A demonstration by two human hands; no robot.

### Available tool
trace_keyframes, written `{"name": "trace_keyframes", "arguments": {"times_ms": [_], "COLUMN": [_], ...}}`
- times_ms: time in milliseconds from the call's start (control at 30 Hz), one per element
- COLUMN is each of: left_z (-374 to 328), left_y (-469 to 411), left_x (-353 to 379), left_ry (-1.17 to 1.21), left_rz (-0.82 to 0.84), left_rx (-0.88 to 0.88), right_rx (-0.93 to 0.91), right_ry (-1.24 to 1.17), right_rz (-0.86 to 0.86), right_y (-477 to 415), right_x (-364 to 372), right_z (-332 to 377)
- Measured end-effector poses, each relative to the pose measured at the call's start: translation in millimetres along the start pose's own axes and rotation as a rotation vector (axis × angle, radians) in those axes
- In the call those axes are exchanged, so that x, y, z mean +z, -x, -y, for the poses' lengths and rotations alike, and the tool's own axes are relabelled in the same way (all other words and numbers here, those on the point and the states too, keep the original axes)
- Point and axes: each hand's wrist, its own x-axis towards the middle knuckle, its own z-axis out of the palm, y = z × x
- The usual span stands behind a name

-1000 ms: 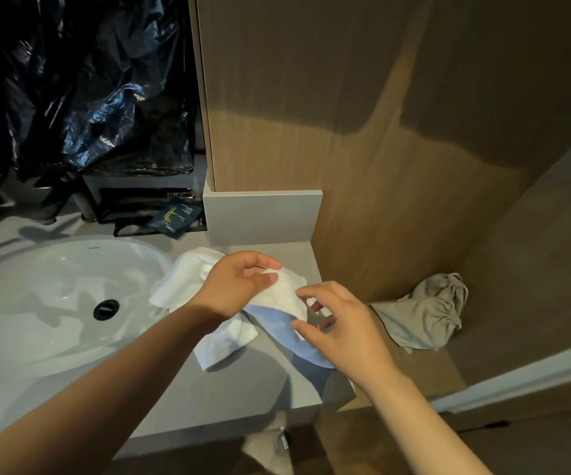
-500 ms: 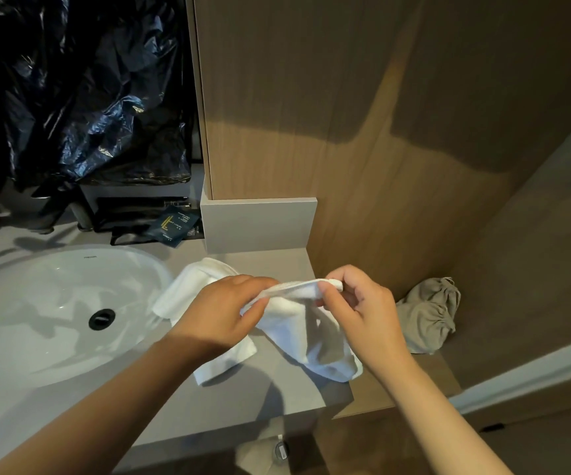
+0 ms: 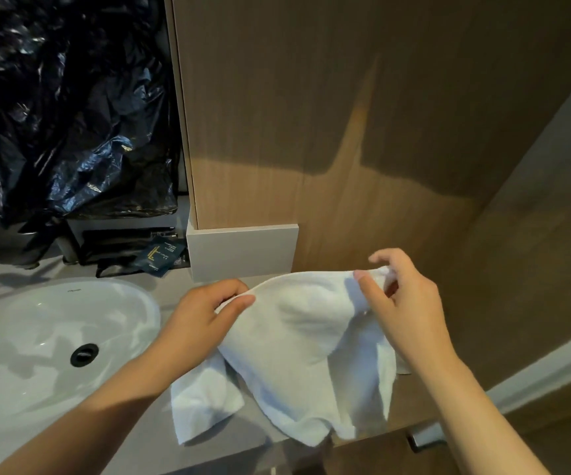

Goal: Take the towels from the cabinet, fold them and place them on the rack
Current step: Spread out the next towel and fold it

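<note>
Both hands hold one white towel point(image 3: 297, 337) up over the right end of the counter point(image 3: 229, 450). The left hand point(image 3: 208, 320) pinches the towel's top edge at its left end, thumb pressed against curled fingers with the cloth between them. The right hand point(image 3: 404, 313) pinches the top right corner between thumb and forefinger, its other fingers lifted and loosely spread. The top edge runs nearly taut between the two grips, and the rest hangs down in folds, its lower part sagging to the counter's front right corner and reaching past the front edge. A second towel point(image 3: 205, 402), also white, lies crumpled on the counter under the left wrist, partly covered by the held one, near the front edge. The sink point(image 3: 37, 337) with its dark drain point(image 3: 84, 354) fills the counter's left part. Along the back edge stand a grey block point(image 3: 243, 252) below a wood panel point(image 3: 345, 132), a dark packet point(image 3: 162, 257) just left of the block, and a black plastic bag point(image 3: 71, 132) above.
</note>
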Motion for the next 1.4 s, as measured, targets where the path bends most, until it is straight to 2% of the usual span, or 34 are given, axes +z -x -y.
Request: {"name": "trace_keyframes", "arguments": {"times_ms": [200,333,433,600,700,800,900,1033,1100,1233,1300,1400], "left_z": [-49,-67,-70,-56,-42,-36,-39,-47,-47,-41,-40,-48], "left_y": [-15,-17,-15,-9,-2,1,-1,-6,-9,-16,-16,-16], "left_x": [-11,-15,-19,-22,-24,-27,-27,-30,-33,-32,-29,-27], "left_ry": [-0.079,-0.144,-0.154,-0.023,0.065,0.081,0.064,-0.039,-0.052,-0.041,-0.01,-0.006], "left_rz": [0.122,0.18,0.181,0.149,0.111,0.086,0.021,-0.167,-0.197,-0.064,-0.041,-0.002], "left_rx": [0.133,0.225,0.228,0.121,-0.006,-0.089,-0.063,0.063,0.021,-0.165,-0.166,-0.08], "right_rx": [-0.181,-0.256,-0.261,-0.294,-0.227,-0.14,-0.121,-0.085,-0.08,-0.005,-0.037,-0.198], "right_ry": [0.12,0.036,-0.019,-0.049,0.01,0.089,0.149,0.124,0.121,0.211,0.203,0.047], "right_rz": [0.363,0.491,0.455,0.243,0.058,-0.003,-0.033,-0.092,-0.117,-0.023,0.092,0.294], "right_y": [4,-1,-5,-14,-23,-29,-31,-32,-34,-41,-37,-17], "right_x": [0,6,3,-13,-21,-22,-21,-25,-25,-18,-13,2], "right_z": [31,45,45,37,24,16,13,10,11,17,20,30]}}
